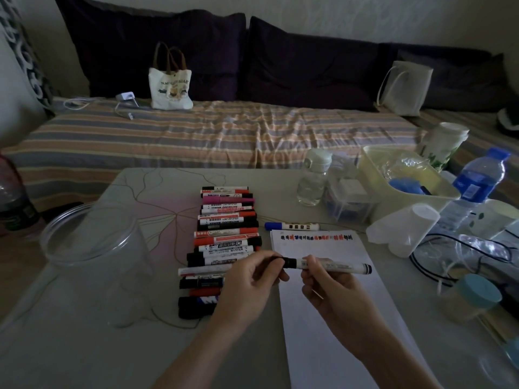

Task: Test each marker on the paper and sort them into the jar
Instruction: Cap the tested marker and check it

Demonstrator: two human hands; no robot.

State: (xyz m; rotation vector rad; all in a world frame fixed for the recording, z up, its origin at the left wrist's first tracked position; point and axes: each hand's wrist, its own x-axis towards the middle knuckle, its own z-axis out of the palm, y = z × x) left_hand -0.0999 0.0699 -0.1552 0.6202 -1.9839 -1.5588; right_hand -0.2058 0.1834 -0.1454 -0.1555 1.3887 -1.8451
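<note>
Both hands hold one whiteboard marker (331, 265) over the paper (323, 276). The left hand (252, 279) pinches its black cap (280, 261); the right hand (328, 284) grips the barrel. Pull straight. Farther left sits the clear jar (92, 248).

We had one view only, from a wide-angle camera worn on the head, looking forward and steeply down. It sat close above the pale table with thin brown line markings (84, 346), whose near edge ran out of the bottom of the picture. Both bare forearms entered from that bottom edge, so the left hand (252, 279) and right hand (323, 284) lay near the lens and about centre. Farther off, the view reached the striped orange-and-grey sofa seat (196, 136) and its dark purple back cushions (309, 68). Straight lines bowed towards the edges.
</note>
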